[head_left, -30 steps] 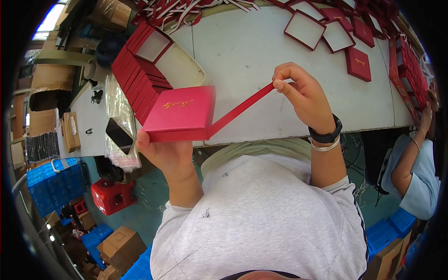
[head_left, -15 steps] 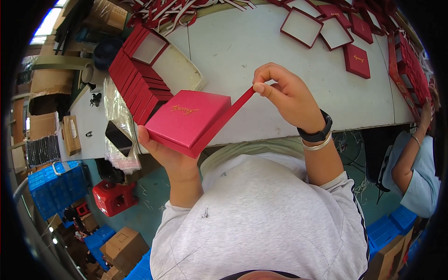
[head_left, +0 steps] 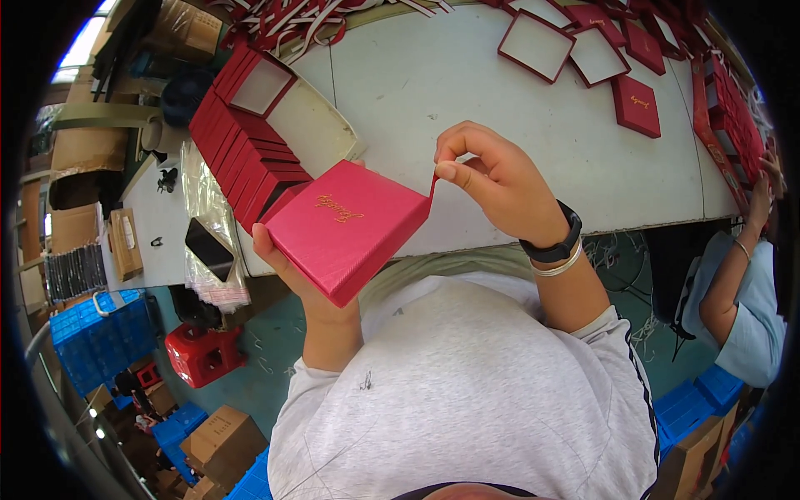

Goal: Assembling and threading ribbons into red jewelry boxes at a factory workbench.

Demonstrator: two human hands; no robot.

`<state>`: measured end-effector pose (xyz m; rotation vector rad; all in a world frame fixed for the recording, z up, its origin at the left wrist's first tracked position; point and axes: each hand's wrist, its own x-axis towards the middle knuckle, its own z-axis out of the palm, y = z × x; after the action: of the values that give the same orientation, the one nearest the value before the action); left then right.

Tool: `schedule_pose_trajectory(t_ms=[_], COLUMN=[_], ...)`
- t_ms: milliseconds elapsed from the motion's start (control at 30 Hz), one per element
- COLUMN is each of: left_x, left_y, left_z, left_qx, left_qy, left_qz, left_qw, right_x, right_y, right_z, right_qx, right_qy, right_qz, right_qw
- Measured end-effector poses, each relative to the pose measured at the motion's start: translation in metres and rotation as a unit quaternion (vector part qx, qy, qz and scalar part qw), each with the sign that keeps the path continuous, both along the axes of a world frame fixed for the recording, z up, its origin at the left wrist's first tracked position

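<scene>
A flat square red gift box (head_left: 346,225) with gold lettering on top rests in my left hand (head_left: 312,296), which grips it from the near left side, thumb along the edge. Most of that hand's fingers are hidden beneath the box. My right hand (head_left: 500,183) pinches the end of a narrow red ribbon (head_left: 432,190) between thumb and forefinger, just off the box's right corner. The ribbon runs short from the fingertips down to that corner. Behind the box, red box parts (head_left: 250,150) stand stacked in a row beside a shallow cream tray (head_left: 329,125).
Loose ribbons (head_left: 325,25) lie heaped at the far edge. Open red box parts (head_left: 537,46) and a closed lid (head_left: 636,106) are at the far right. A phone (head_left: 210,248) lies on plastic bags at left. A co-worker's arm (head_left: 733,283) reaches in at right.
My right hand has moved left and slightly down towards the box, so less ribbon shows. My left hand has turned and tilted the box, bringing its top more into view.
</scene>
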<state>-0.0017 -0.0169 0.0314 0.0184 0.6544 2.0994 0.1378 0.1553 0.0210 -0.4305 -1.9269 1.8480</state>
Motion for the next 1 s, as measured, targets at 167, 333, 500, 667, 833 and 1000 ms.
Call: schedule_pose_trajectory(t_ms=[167,333,500,667,833,1000], left_x=[0.003,0.001,0.008,0.009,0.005,0.006], left_y=[0.011,0.015,0.017,0.01,0.008,0.008], left_z=[0.004,0.006,0.016,0.016,-0.003,-0.009], left_qx=[0.046,0.098,0.071,0.083,0.06,0.155], left_qy=[0.001,-0.001,-0.101,-0.138,-0.064,-0.154], left_qz=[-0.091,-0.178,-0.17,-0.185,-0.256,-0.274], left_qw=[0.995,0.979,0.978,0.97,0.963,0.937], right_x=[0.001,-0.002,-0.004,-0.006,-0.013,-0.011], right_y=[-0.011,-0.027,-0.028,-0.03,-0.04,-0.044], right_z=[0.008,0.019,0.013,0.004,-0.007,-0.016], right_qx=[0.067,0.186,0.204,0.153,0.011,0.054], right_qy=[0.022,0.06,0.147,0.188,0.244,0.19], right_qz=[0.0,-0.007,0.002,0.017,-0.026,-0.045], right_qw=[0.998,0.981,0.968,0.97,0.969,0.979])
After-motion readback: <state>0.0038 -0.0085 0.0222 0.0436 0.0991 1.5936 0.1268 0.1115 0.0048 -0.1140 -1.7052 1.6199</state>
